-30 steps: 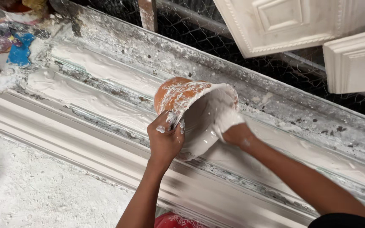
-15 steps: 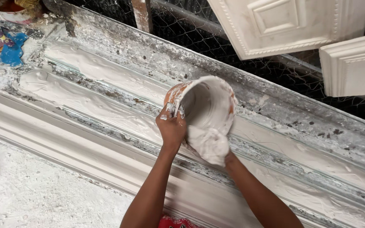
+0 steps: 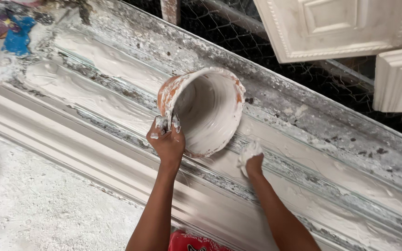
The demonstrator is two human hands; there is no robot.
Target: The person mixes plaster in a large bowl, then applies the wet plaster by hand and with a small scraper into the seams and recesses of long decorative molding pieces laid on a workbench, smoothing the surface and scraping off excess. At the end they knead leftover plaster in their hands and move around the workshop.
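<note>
Left hand [image 3: 167,142] grips the near rim of a plaster-caked orange bucket [image 3: 203,109], fingers pinched over the lip. Bucket is tipped on its side, mouth facing the camera, inside coated white with wet plaster. It hangs above the middle stretch of the long moulding trough [image 3: 303,139], which runs diagonally from the upper left to the lower right.

Right hand [image 3: 251,158] is just beside the bucket's lower right edge, apart from it, pressed down into the wet plaster [image 3: 98,100] in the trough. The hand is smeared white all over; fingers curl down into the mix, so whether it is open or closed on anything cannot be told.

Plaster lies spread along the trough channel to the left of the bucket, uneven and streaked. A finished white cornice strip [image 3: 61,139] runs along the trough's near edge, with a plaster-dusted floor surface [image 3: 33,204] beyond it toward the camera.

Behind the trough's far edge: wire mesh [image 3: 257,42], and two white moulded panels [image 3: 340,25] leaning at the upper right. Blue scrap [image 3: 18,39] at the far left corner. Red cloth [image 3: 191,241] at the bottom edge.
</note>
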